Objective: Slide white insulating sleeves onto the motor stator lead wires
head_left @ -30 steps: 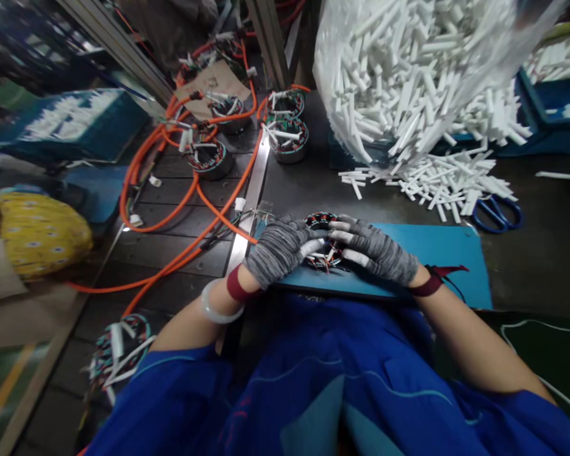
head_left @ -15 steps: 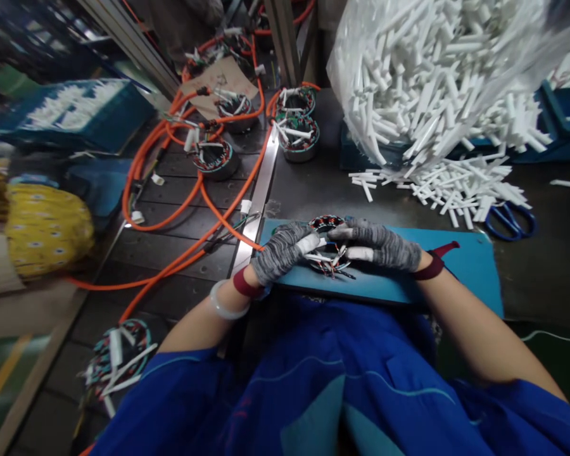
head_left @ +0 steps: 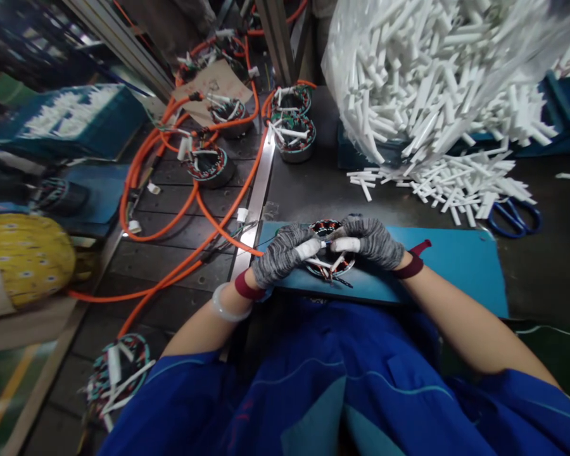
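A round motor stator (head_left: 332, 271) with copper-red windings and white sleeves lies on a blue mat (head_left: 460, 263) close to my body. From the left, my left hand (head_left: 285, 254), in a grey glove with white fingertips, pinches a small white sleeve (head_left: 323, 244) over the stator's opening. My right hand (head_left: 374, 242), gloved alike, is closed with thumb and finger on a short dark wire (head_left: 329, 243) at the sleeve's end. My fingers partly cover the stator's upper part.
A clear bag of white sleeves (head_left: 422, 76) stands at back right, with loose sleeves (head_left: 470, 183) and blue scissors (head_left: 514, 217) before it. Other stators (head_left: 294, 136) and a thick orange cable (head_left: 190, 278) lie on the left. A blue bin (head_left: 118, 126) stands farther left.
My right hand has moved slightly left, and its fingers, apart before, now pinch beside my left fingertips. The yellow patterned cloth at far left has shifted left, uncovering a dark round part.
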`<state>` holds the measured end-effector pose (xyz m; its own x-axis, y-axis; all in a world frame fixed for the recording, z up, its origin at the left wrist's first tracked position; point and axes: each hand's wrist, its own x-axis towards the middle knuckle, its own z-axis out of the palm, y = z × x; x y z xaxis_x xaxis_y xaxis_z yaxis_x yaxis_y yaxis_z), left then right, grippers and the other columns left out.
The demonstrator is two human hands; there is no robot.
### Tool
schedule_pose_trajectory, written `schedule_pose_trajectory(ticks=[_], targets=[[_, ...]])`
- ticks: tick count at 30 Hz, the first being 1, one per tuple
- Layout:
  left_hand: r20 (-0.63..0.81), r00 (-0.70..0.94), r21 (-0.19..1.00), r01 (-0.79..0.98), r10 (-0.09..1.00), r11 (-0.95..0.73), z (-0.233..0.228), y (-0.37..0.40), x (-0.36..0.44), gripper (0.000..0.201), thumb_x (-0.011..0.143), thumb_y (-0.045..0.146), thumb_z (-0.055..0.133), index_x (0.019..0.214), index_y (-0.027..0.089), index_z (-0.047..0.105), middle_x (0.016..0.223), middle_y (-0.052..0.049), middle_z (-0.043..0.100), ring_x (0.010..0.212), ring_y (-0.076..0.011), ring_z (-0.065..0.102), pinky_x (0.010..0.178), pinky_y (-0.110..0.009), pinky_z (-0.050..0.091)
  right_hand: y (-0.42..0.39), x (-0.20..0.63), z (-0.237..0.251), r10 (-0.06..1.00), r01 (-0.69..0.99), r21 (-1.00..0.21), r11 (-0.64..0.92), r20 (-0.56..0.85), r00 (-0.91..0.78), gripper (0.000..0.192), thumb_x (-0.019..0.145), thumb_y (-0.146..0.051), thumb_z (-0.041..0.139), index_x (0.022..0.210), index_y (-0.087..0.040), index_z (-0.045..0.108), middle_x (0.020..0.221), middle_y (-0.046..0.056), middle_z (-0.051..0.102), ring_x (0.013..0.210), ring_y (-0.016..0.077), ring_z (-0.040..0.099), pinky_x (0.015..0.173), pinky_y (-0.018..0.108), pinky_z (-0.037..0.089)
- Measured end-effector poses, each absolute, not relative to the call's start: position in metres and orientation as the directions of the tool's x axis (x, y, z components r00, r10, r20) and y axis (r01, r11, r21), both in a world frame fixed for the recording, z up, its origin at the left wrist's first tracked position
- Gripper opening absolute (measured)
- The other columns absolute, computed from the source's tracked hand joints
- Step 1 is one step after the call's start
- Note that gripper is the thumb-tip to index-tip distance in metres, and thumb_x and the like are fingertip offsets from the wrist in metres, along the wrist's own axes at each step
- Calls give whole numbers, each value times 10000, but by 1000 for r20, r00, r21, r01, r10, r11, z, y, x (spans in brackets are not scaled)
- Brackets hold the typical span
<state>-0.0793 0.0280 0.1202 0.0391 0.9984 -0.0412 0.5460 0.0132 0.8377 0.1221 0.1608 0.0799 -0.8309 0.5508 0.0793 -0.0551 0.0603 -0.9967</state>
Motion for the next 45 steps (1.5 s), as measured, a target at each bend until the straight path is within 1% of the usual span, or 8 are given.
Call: schedule_pose_trajectory(ticks=[8, 14, 18, 23, 27, 36, 41, 45], targets=[[-22, 112, 770, 636, 994, -55, 125, 30, -82, 301, 1044, 360, 484, 1023, 183, 727, 1009, -61, 761, 955, -196, 706, 942, -377, 573, 161, 116, 91, 495, 93, -977, 194, 15, -869, 429, 803, -620, 813, 856, -194, 827, 720, 12, 738, 642, 141, 629, 589, 264, 475], [-106, 228, 420, 892, 968, -165, 140, 32, -82, 410, 1068, 423, 450, 985, 183, 772, 905, -76, 768, 880, -236, 699, 888, -410, 533, 172, 131, 92, 396, -18, -842, 540, 272, -877, 379, 925, -593, 709, 1042, -254, 832, 935, 52, 783, 861, 204, 699, 821, 355, 538], [-65, 205, 174, 966, 977, -191, 131, 44, -60, 436, 1059, 466, 471, 1038, 163, 784, 965, -131, 774, 901, -294, 709, 890, -475, 524, 182, 147, 83, 523, -10, -913, 408, 243, -817, 355, 867, -565, 784, 991, -234, 806, 956, 59, 778, 890, 232, 714, 861, 400, 583], [55, 137, 111, 984, 989, -142, 130, 48, -42, 447, 1038, 549, 531, 1165, 197, 776, 1081, -119, 786, 989, -307, 710, 923, -464, 511, 179, 167, 81, 625, 53, -961, 273, 135, -769, 399, 799, -580, 844, 976, -228, 779, 942, 53, 788, 876, 237, 730, 860, 419, 610], [161, 205, 79, 972, 965, -220, 134, 10, -72, 703, 901, 690, 681, 1409, 205, 661, 1278, -131, 754, 1088, -317, 700, 989, -455, 496, 161, 185, 78, 609, 142, -939, 312, 83, -789, 461, 778, -607, 852, 1035, -242, 737, 996, 53, 771, 937, 254, 723, 898, 448, 602], [258, 307, -133, 950, 916, -281, 90, -8, -83, 371, 1019, 332, 586, 1294, 124, 723, 990, -172, 804, 820, -285, 755, 752, -391, 547, 159, 174, 67, 602, 298, -719, 627, 206, -771, 335, 936, -529, 718, 1101, -237, 721, 1029, 74, 725, 972, 256, 675, 913, 436, 549], [-40, 118, 22, 993, 992, -118, 116, 17, -64, 548, 949, 601, 657, 1217, 131, 740, 935, -149, 801, 799, -317, 758, 733, -396, 567, 229, 207, 77, 857, 787, -340, 515, 225, -464, 295, 964, -326, 650, 1158, -133, 759, 1189, 190, 723, 1144, 370, 640, 1012, 566, 487], [-203, 261, 371, 912, 944, -172, 127, 49, -60, 669, 822, 613, 812, 1366, 250, 672, 1321, -67, 749, 1174, -290, 721, 1010, -378, 557, 279, 214, 70, 805, 785, -195, 588, 239, -543, 258, 963, -186, 586, 1150, -166, 762, 1351, 154, 696, 1294, 378, 565, 1098, 619, 401]])
